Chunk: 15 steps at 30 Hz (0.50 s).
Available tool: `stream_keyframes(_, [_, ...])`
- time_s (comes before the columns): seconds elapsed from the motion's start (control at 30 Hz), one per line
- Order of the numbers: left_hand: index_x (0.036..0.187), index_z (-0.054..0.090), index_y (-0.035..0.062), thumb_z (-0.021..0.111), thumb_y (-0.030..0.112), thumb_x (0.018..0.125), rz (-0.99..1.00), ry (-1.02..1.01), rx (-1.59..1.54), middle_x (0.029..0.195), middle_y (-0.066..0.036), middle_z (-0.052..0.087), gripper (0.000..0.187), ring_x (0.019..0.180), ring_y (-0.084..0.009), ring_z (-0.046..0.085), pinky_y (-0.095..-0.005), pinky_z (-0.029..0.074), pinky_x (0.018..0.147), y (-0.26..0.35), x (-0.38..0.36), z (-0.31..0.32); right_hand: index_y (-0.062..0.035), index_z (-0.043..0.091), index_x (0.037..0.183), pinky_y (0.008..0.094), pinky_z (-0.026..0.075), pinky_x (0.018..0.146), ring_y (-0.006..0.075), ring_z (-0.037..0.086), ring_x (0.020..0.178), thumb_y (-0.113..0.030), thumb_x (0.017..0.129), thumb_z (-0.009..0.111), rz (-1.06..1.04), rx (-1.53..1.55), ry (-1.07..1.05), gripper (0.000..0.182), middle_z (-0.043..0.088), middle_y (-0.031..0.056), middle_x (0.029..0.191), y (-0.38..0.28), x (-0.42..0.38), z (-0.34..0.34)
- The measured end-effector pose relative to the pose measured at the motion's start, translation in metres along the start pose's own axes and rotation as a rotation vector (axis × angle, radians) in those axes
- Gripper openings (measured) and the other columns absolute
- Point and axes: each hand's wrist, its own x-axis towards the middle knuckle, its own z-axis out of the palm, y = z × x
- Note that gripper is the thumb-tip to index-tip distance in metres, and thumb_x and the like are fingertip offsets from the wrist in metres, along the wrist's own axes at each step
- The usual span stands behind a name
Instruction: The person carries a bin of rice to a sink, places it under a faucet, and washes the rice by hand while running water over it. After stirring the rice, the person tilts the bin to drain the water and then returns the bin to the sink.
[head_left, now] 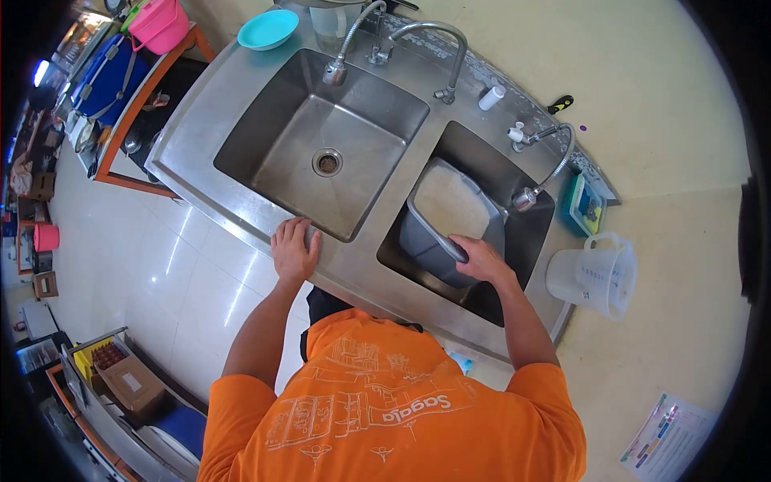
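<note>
My right hand (483, 260) is closed around the near rim of a grey plastic tub (438, 253), which sits tilted in the right sink basin (524, 233). Pale, cloudy contents (451, 204) fill the inside of the tub. On the steel front ledge below the left basin (281, 153), my left hand (295, 251) lies flat with its fingers stretched out, holding nothing. A flexible spray faucet (526, 198) hangs over the right basin, close to the tub's far corner.
A clear measuring jug (590, 277) stands right of the sink, below a teal sponge holder (582, 207). Behind the basins rise a curved faucet (442, 29) and another spray faucet (336, 72). A turquoise bowl (267, 30) sits on the back left counter.
</note>
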Motion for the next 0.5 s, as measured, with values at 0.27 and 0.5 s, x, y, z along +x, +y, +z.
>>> stream_keyframes(0.27, [0.113, 0.063, 0.0103, 0.064, 0.031, 0.088, -0.010, 0.005, -0.007, 0.120, -0.006, 0.061, 0.033, 0.120, -0.0284, 0.051, -0.0437, 0.039, 0.101, -0.002, 0.000, 0.001, -0.0087, 0.053, 0.129, 0.0460, 0.050, 0.089, 0.0378, 0.064, 0.102, -0.017, 0.075, 0.073, 0.006, -0.130, -0.165, 0.058, 0.066, 0.0187, 0.111, 0.003, 0.012, 0.046])
stream_keyframes(0.5, [0.113, 0.063, 0.0098, 0.065, 0.031, 0.087, -0.013, -0.006, -0.003, 0.120, -0.006, 0.060, 0.034, 0.121, -0.0288, 0.050, -0.0440, 0.038, 0.102, -0.002, 0.000, 0.002, -0.0075, 0.050, 0.125, 0.0476, 0.049, 0.088, 0.0394, 0.063, 0.101, -0.021, 0.076, 0.074, 0.050, -0.215, -0.302, 0.056, 0.067, 0.0192, 0.106, -0.001, 0.017, 0.060])
